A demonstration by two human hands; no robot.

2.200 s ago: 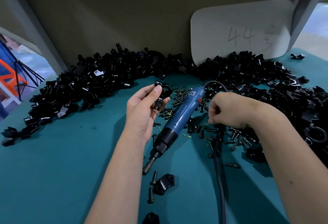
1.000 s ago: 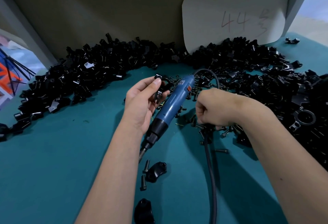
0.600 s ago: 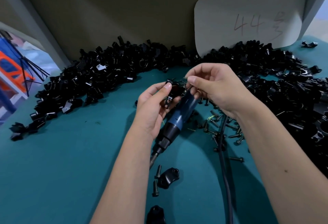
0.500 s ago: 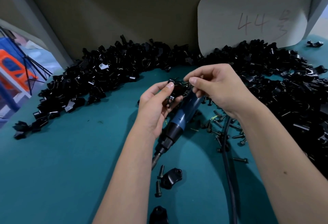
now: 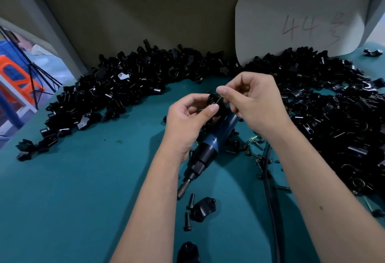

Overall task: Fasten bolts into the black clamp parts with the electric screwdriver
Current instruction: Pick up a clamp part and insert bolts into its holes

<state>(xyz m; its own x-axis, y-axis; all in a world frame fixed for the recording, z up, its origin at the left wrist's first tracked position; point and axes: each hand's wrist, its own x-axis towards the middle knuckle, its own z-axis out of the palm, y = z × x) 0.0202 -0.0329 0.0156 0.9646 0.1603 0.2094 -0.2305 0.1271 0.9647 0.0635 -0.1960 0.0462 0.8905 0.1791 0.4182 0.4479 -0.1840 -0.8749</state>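
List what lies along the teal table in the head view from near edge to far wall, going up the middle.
Lone clamp part → two loose bolts → screwdriver → left hand holding a clamp → clamp heap by the wall.

hands (image 5: 187, 121): 2 | screwdriver (image 5: 216, 139): 1 | card (image 5: 300, 18): 1 | clamp parts (image 5: 129, 87): too many to count

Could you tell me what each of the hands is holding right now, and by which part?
The left hand pinches a black clamp part by its sides. The right hand pinches something small at it, likely a bolt, hidden by fingers.
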